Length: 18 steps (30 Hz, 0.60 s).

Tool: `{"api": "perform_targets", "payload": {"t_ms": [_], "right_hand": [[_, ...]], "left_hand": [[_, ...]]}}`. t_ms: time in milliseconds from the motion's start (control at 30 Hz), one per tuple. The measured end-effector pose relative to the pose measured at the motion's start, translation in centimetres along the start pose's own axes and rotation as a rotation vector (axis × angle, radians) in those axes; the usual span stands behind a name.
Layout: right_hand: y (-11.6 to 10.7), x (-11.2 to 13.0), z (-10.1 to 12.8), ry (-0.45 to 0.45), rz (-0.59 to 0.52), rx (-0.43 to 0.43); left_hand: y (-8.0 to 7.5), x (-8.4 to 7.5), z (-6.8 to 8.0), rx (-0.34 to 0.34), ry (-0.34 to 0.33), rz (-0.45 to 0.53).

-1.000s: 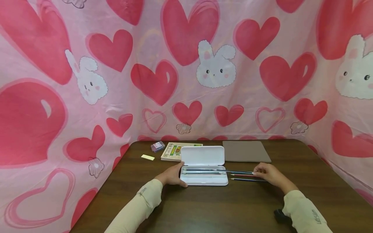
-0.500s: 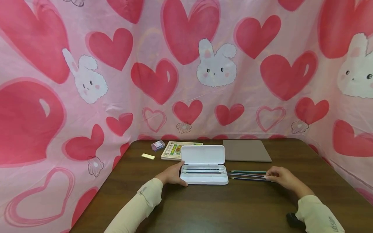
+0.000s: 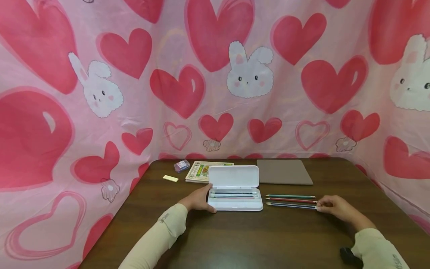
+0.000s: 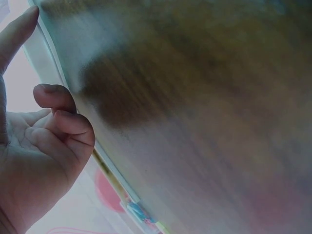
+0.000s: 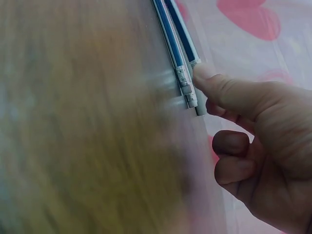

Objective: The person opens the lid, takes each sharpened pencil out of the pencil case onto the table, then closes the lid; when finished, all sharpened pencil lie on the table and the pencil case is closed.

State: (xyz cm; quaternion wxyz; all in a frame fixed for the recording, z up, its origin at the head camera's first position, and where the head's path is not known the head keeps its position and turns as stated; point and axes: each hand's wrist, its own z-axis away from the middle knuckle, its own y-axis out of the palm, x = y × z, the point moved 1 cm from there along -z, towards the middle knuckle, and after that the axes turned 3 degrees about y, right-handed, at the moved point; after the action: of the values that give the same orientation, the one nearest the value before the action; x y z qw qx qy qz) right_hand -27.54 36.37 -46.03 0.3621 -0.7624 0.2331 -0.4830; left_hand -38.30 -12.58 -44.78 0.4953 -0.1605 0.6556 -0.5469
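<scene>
A white pencil case [image 3: 235, 205] lies on the table with its lid [image 3: 234, 176] raised. Inside it are several pencils [image 3: 233, 197], laid lengthwise. My left hand [image 3: 199, 200] holds the case by its left end, thumb at the front corner and fingertips at the back. To the right of the case several pencils lie side by side: a teal pencil [image 3: 290, 196], a red pencil [image 3: 290, 200] and blue pencils [image 3: 289, 204] nearest me. My right hand [image 3: 337, 209] pinches the end of a blue pencil [image 5: 180, 29] between thumb and index finger, close beside another blue one's eraser end.
Behind the case are a booklet [image 3: 198, 172] and a grey-brown flat board [image 3: 283, 172]. A small purplish box [image 3: 181, 165] and a yellow strip [image 3: 170, 178] sit at the back left. Heart-patterned cloth [image 3: 248, 130] surrounds the table.
My right hand has moved right, away from the case. The teal pencil was set down behind the red one, then another pencil was drawn rightward into the row. My left hand stayed on the case.
</scene>
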Motion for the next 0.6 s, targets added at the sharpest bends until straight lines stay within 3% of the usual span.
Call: {"api": "perform_targets", "payload": {"t_ms": [200, 600], "right_hand": [[-0.12, -0.05, 0.04, 0.039, 0.004, 0.055], [0.12, -0.04, -0.24, 0.170, 0.003, 0.109]], "left_hand": [[-0.01, 0.06, -0.03, -0.007, 0.018, -0.008], [0.11, 0.16, -0.17, 0.003, -0.012, -0.012]]}}
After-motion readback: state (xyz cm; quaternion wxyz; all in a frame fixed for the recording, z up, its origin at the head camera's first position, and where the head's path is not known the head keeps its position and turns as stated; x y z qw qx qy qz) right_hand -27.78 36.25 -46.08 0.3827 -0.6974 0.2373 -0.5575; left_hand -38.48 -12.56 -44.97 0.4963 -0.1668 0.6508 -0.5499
